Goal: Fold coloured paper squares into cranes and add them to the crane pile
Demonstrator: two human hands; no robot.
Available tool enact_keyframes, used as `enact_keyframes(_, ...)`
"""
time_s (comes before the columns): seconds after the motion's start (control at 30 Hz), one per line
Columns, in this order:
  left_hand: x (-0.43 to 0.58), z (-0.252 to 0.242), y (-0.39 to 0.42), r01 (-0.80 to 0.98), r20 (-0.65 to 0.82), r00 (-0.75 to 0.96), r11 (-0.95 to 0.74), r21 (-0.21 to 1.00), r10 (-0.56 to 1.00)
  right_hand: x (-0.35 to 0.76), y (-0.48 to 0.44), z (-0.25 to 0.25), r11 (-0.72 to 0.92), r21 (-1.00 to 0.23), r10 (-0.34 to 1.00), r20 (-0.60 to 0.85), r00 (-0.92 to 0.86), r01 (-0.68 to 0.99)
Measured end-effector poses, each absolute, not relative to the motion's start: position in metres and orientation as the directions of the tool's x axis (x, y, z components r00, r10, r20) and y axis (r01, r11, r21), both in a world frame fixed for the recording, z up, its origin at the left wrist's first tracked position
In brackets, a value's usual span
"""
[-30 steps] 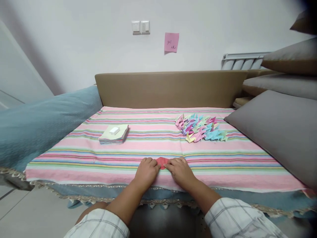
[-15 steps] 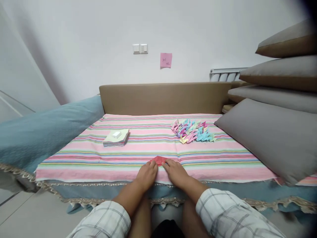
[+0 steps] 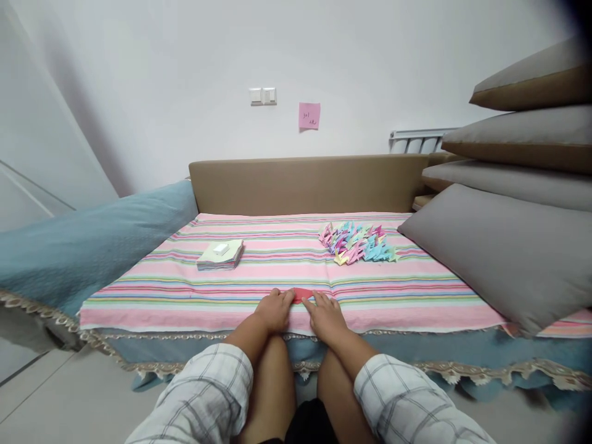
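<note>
Fingers (image 3: 279,296) of left hand (image 3: 274,308) and right hand (image 3: 326,312) curled down, pinned red folded paper (image 3: 303,295) between them at striped bedcover's (image 3: 416,296) near edge, long axis left-right, hands equally close.

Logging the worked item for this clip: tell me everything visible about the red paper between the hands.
The red paper is a small, thin piece, plain red, lying flat; only a sliver shows. It rests on the striped cloth near its front edge. The left hand covers its left end and the right hand its right end, fingers on it; whether they pinch or press cannot be told.
</note>
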State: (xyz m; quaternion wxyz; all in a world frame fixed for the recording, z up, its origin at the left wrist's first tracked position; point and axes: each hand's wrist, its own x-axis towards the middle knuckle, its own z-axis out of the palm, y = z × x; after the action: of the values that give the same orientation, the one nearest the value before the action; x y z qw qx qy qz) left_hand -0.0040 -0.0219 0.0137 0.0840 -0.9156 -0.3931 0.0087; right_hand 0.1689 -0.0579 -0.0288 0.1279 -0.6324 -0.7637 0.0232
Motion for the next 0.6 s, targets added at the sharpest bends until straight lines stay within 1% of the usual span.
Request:
enact_keyframes(0.1,0.002,0.018,-0.02,0.646,-0.034,0.746,-0.736,-0.204,0.665,0.168,-0.058,-0.028,0.206,-0.191,0.974,0.131,-0.183,0.96)
enact_keyframes(0.2,0.009,0.02,-0.022,0.626,-0.055,0.756,-0.746,-0.227,0.652,0.166,-0.059,-0.028,0.194,-0.195,0.979,0.104,-0.177,0.961)
enact_keyframes(0.3,0.009,0.015,-0.025,0.67,-0.013,0.724,-0.708,-0.223,0.689,0.167,-0.061,-0.026,0.196,-0.213,0.98,0.076,-0.184,0.957)
enact_keyframes(0.43,0.001,0.004,-0.029,0.758,0.098,0.651,-0.637,-0.141,0.753,0.172,-0.059,-0.013,0.203,-0.277,0.979,0.034,-0.202,0.939)
enact_keyframes(0.47,-0.001,0.002,-0.029,0.768,0.109,0.639,-0.628,-0.125,0.761,0.174,-0.057,-0.009,0.178,-0.294,0.984,0.051,-0.17,0.939)
enact_keyframes(0.5,-0.002,0.0,-0.03,0.778,0.119,0.629,-0.619,-0.112,0.769,0.175,-0.055,-0.004,0.146,-0.299,0.987,0.105,-0.119,0.943)
enact_keyframes(0.53,-0.002,-0.001,-0.03,0.785,0.126,0.619,-0.611,-0.102,0.775,0.175,-0.052,-0.001,0.176,-0.293,0.977,0.17,-0.13,0.94)
enact_keyframes(0.6,-0.002,-0.003,-0.031,0.795,0.134,0.606,-0.601,-0.082,0.784,0.175,-0.047,0.001,0.321,-0.278,0.939,0.219,-0.266,0.905)
